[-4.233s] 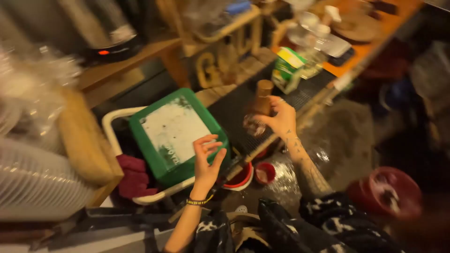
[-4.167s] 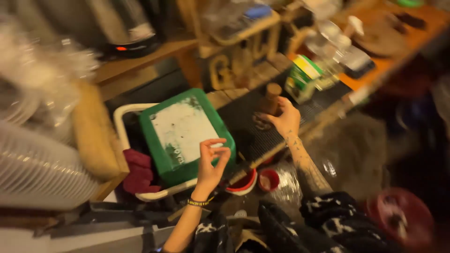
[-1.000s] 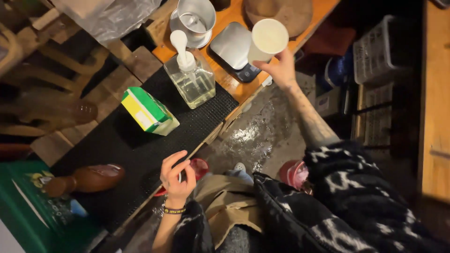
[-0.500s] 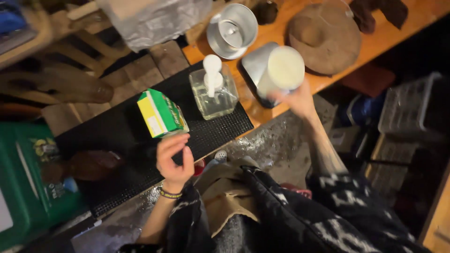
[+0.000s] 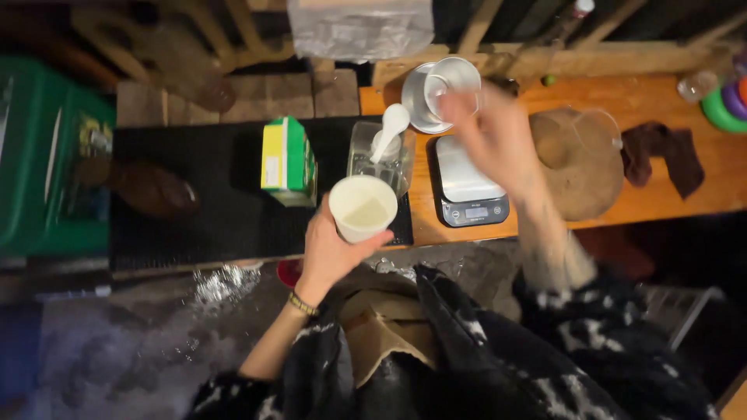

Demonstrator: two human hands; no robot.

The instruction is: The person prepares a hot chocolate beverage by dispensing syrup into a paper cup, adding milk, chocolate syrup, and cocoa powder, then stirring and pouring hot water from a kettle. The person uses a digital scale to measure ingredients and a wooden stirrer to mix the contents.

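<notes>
My left hand (image 5: 331, 249) grips a white paper cup (image 5: 363, 207) upright in front of me, above the near edge of a black mat (image 5: 210, 202). The cup holds something pale at the bottom. My right hand (image 5: 494, 136) is raised and blurred over a small silver scale (image 5: 469, 183), fingers near a metal cup (image 5: 447, 82) at the back. I cannot tell whether it holds anything. A clear pump bottle (image 5: 381, 152) stands just behind the paper cup, and a green and yellow carton (image 5: 288, 161) sits to its left.
A round brown woven mat (image 5: 580, 159) and a dark cloth (image 5: 661, 152) lie on the orange wooden counter (image 5: 661, 101) to the right. A green bin (image 5: 43, 155) stands at the left, with a brown bottle (image 5: 148, 187) lying beside it. A clear plastic bag (image 5: 362, 27) hangs at the back.
The white cup has passed from my right hand to my left hand, now in front of the pump bottle. My right hand has lifted toward the metal cup. The view has shifted right.
</notes>
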